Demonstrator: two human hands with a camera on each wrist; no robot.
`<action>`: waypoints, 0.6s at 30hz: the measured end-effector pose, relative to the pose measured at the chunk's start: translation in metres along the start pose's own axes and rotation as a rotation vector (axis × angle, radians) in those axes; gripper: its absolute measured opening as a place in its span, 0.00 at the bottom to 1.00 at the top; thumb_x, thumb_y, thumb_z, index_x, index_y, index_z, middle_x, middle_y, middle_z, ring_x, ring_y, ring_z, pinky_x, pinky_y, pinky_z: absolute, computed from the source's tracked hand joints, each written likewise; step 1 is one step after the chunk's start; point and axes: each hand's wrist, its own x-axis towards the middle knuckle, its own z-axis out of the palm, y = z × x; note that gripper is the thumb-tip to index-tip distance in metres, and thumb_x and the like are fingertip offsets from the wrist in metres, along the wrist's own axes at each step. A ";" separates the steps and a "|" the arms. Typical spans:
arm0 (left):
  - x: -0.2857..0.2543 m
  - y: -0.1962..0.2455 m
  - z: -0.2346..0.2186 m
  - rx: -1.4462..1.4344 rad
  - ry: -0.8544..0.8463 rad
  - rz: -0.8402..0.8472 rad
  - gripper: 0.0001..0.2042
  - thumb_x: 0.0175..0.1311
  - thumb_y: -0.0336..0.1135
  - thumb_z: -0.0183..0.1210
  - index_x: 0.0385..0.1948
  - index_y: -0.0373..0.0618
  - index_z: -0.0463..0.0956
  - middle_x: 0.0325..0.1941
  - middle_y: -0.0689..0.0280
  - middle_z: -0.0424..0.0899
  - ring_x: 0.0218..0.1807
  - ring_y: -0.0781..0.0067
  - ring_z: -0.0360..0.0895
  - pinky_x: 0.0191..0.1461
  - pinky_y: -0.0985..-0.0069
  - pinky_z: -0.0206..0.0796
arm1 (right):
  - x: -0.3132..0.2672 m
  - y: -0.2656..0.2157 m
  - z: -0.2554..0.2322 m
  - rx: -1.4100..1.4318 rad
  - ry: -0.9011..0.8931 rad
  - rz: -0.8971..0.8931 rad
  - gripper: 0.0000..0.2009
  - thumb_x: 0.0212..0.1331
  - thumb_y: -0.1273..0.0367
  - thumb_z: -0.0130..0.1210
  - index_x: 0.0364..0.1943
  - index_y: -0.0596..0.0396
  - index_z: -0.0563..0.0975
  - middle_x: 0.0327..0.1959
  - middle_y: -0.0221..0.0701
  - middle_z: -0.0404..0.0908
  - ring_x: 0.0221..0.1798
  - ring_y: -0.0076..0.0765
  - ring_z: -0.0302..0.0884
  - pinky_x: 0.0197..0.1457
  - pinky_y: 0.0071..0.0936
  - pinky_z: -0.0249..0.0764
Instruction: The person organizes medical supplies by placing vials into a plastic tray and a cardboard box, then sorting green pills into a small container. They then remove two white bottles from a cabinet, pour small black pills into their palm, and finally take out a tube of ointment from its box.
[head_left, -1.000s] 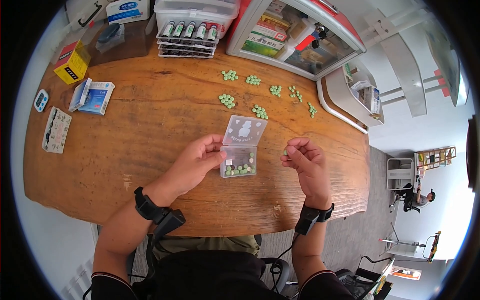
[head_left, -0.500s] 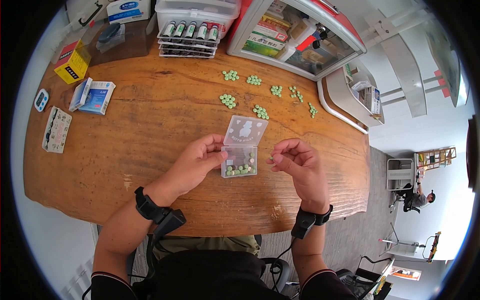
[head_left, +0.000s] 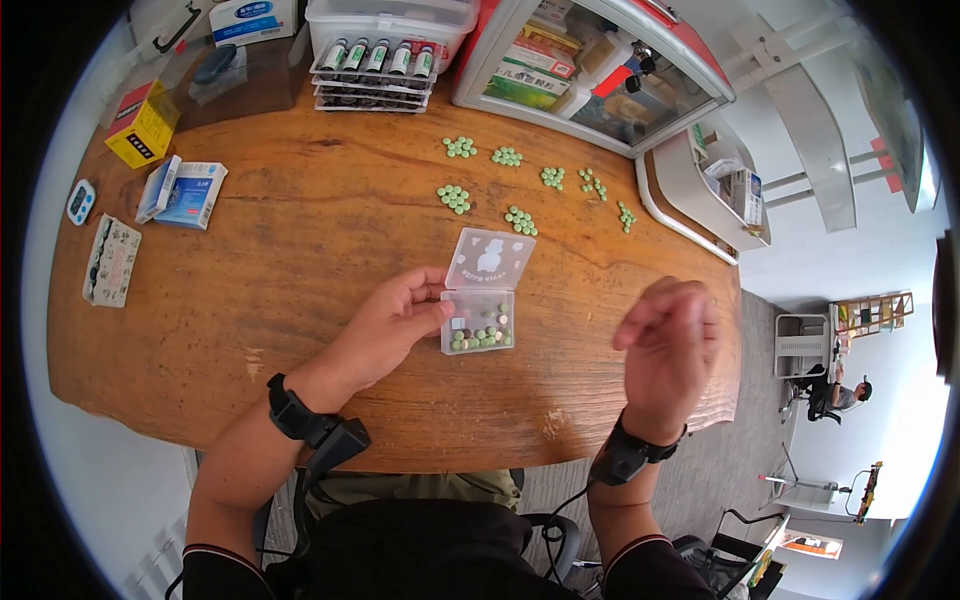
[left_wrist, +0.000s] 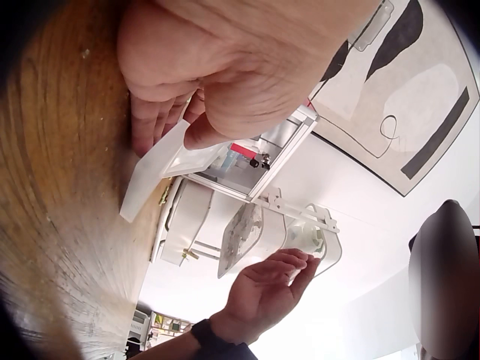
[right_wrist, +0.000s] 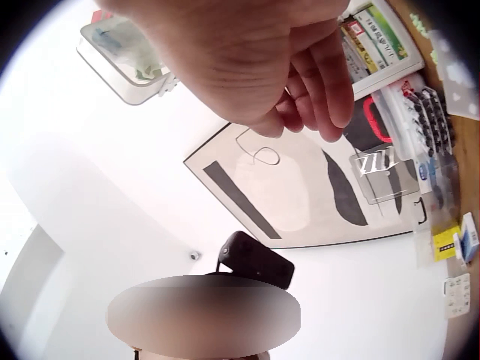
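In the head view a small clear pill box [head_left: 477,340] stands on the wooden table with its printed lid [head_left: 489,260] raised. Green, pale and dark tablets lie in its lower part. My left hand [head_left: 402,318] grips the box's left side, thumb on its rim and fingers behind. Off to the right of the box, my right hand [head_left: 672,350] is raised and blurred; the right wrist view shows its fingers [right_wrist: 326,82] loosely bent with no tablet visible among them. Beyond the lid lie several groups of green tablets, the nearest being one cluster [head_left: 520,220].
Trays of small bottles [head_left: 375,75] and a glass-fronted cabinet [head_left: 600,80] line the back of the table [head_left: 250,330]. Blue-white boxes [head_left: 190,195], a yellow box [head_left: 143,125], a timer [head_left: 81,202] and a patterned box [head_left: 114,260] are on the left.
My right hand first brought a pinched green tablet left to the box's right edge, then swung back right and up; the tablet no longer shows. My left hand and the box stayed put.
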 end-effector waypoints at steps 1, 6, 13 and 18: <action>0.001 -0.001 -0.001 0.000 -0.003 0.001 0.16 0.75 0.26 0.53 0.62 0.34 0.70 0.57 0.61 0.79 0.56 0.75 0.78 0.61 0.74 0.73 | 0.002 -0.005 -0.002 0.057 0.000 -0.104 0.09 0.75 0.69 0.50 0.40 0.61 0.77 0.34 0.36 0.83 0.33 0.31 0.84 0.37 0.26 0.81; 0.000 -0.001 -0.002 0.022 -0.025 -0.003 0.18 0.76 0.28 0.52 0.64 0.36 0.68 0.60 0.61 0.78 0.61 0.72 0.77 0.66 0.70 0.71 | 0.034 0.020 -0.013 -0.194 0.126 -0.028 0.11 0.75 0.67 0.52 0.40 0.61 0.80 0.34 0.34 0.84 0.32 0.30 0.83 0.36 0.24 0.79; -0.001 0.002 -0.001 0.013 -0.011 -0.019 0.18 0.76 0.27 0.52 0.64 0.34 0.68 0.61 0.60 0.78 0.59 0.72 0.78 0.65 0.70 0.73 | 0.061 0.117 -0.035 -0.909 0.049 0.088 0.12 0.64 0.68 0.64 0.47 0.61 0.84 0.36 0.36 0.86 0.36 0.31 0.85 0.39 0.27 0.80; 0.000 -0.001 -0.002 0.003 -0.026 0.009 0.18 0.76 0.27 0.52 0.64 0.34 0.68 0.61 0.60 0.79 0.59 0.72 0.78 0.65 0.71 0.73 | 0.058 0.124 -0.032 -1.091 -0.009 0.038 0.12 0.59 0.68 0.66 0.45 0.59 0.85 0.35 0.40 0.84 0.34 0.38 0.84 0.40 0.33 0.79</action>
